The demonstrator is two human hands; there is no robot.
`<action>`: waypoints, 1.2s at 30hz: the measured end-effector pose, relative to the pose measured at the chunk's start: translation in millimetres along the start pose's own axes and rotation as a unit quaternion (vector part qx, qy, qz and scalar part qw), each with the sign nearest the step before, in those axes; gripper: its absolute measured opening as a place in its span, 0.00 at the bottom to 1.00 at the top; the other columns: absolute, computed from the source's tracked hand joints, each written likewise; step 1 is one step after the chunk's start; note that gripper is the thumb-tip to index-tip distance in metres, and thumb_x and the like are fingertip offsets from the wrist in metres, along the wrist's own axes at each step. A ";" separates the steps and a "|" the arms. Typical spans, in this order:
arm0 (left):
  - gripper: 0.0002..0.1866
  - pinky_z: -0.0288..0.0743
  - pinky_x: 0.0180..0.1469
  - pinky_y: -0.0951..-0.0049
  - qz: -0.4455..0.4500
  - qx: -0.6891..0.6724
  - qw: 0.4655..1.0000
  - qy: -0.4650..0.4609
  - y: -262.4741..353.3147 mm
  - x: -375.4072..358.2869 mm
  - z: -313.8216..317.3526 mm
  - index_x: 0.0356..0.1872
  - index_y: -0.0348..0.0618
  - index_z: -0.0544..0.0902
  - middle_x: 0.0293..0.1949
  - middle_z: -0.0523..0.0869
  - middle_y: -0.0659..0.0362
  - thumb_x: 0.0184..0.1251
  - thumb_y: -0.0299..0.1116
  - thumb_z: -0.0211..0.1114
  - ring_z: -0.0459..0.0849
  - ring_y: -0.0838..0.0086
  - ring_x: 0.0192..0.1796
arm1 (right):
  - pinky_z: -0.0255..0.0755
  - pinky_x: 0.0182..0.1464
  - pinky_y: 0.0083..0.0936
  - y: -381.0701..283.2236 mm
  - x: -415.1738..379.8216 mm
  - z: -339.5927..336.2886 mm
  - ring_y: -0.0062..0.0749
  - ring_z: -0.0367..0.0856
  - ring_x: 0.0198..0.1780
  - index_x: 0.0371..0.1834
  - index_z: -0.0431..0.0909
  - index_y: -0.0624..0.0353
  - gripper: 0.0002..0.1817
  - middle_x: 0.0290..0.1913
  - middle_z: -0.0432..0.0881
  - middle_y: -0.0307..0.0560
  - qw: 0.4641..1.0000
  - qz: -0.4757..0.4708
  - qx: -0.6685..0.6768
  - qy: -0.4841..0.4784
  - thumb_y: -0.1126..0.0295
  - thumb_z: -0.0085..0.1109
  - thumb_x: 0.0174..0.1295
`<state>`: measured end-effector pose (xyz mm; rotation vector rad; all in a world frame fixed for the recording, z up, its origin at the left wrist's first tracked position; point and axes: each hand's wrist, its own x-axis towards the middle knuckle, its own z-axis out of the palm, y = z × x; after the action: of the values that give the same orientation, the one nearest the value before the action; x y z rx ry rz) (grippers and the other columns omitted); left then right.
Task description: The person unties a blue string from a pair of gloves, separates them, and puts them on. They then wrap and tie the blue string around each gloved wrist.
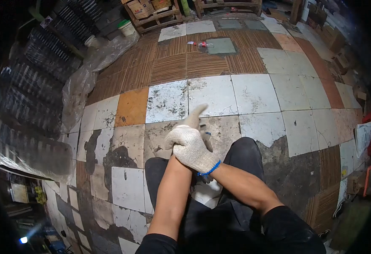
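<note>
My left hand (196, 116) wears a whitish knit work glove and points away from me above the floor. At least one of its fingers is stretched out; the others are partly hidden. Across the left wrist lies my right hand (189, 146), in a matching glove with a blue-edged cuff (209, 168). Its fingers are closed around the left wrist, where the left glove's cuff is covered from sight. Both hands are over my lap, between my dark-trousered knees (245, 158).
Patchwork tiles (211, 95) cover the floor, some cracked. A plastic bottle (204, 44) lies farther ahead. Plastic-wrapped stacks (33, 97) stand at left, beside a bucket (127, 28). Wooden pallets with cardboard boxes (140, 8) are at the back. An orange-red handle (369, 178) shows at right.
</note>
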<state>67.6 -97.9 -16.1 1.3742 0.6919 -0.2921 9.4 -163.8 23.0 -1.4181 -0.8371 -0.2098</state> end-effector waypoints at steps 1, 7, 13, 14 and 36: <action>0.46 0.74 0.73 0.58 -0.045 -0.079 0.994 0.064 13.0 5.6 0.4 0.79 0.33 0.72 0.76 0.74 0.43 0.74 0.62 0.68 0.78 0.56 0.73 | 0.80 0.47 0.43 -2.3 4.8 -4.3 0.51 0.87 0.40 0.32 0.86 0.58 0.11 0.33 0.86 0.53 0.998 -0.053 -0.017 0.004 0.80 0.57 0.47; 0.38 0.67 0.79 0.55 0.362 -0.328 0.863 0.126 70.7 6.9 -47.1 0.77 0.33 0.74 0.74 0.75 0.40 0.78 0.54 0.65 0.73 0.52 0.76 | 0.76 0.68 0.47 15.4 11.3 14.2 0.67 0.84 0.63 0.60 0.85 0.68 0.19 0.56 0.87 0.70 0.975 0.131 -0.051 0.173 0.77 0.57 0.67; 0.37 0.61 0.86 0.48 0.548 -0.217 0.748 0.303 127.5 -101.4 -34.2 0.80 0.29 0.67 0.78 0.69 0.33 0.83 0.49 0.55 0.68 0.48 0.83 | 0.78 0.69 0.42 -13.9 18.4 -16.7 0.60 0.87 0.64 0.64 0.85 0.66 0.20 0.56 0.89 0.67 0.988 -0.011 -0.151 0.027 0.72 0.62 0.70; 0.35 0.61 0.85 0.47 0.574 -0.230 0.719 0.318 134.9 -112.5 -32.7 0.78 0.29 0.70 0.76 0.72 0.32 0.84 0.49 0.55 0.70 0.46 0.81 | 0.78 0.69 0.41 -18.2 18.8 -14.5 0.59 0.87 0.63 0.64 0.85 0.66 0.20 0.55 0.90 0.66 0.993 -0.006 -0.116 0.036 0.73 0.63 0.69; 0.18 0.72 0.71 0.51 0.140 -0.168 0.975 -0.048 42.0 40.5 -94.0 0.58 0.48 0.86 0.57 0.88 0.56 0.80 0.47 0.61 0.84 0.62 0.64 | 0.81 0.38 0.57 24.1 -5.0 -5.0 0.70 0.87 0.32 0.27 0.86 0.68 0.20 0.28 0.84 0.72 0.951 0.074 -0.134 -0.271 0.58 0.62 0.64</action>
<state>96.6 8.8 -10.9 1.1066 0.4365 -0.0131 22.2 -165.6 1.4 -1.8240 -1.1733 0.2011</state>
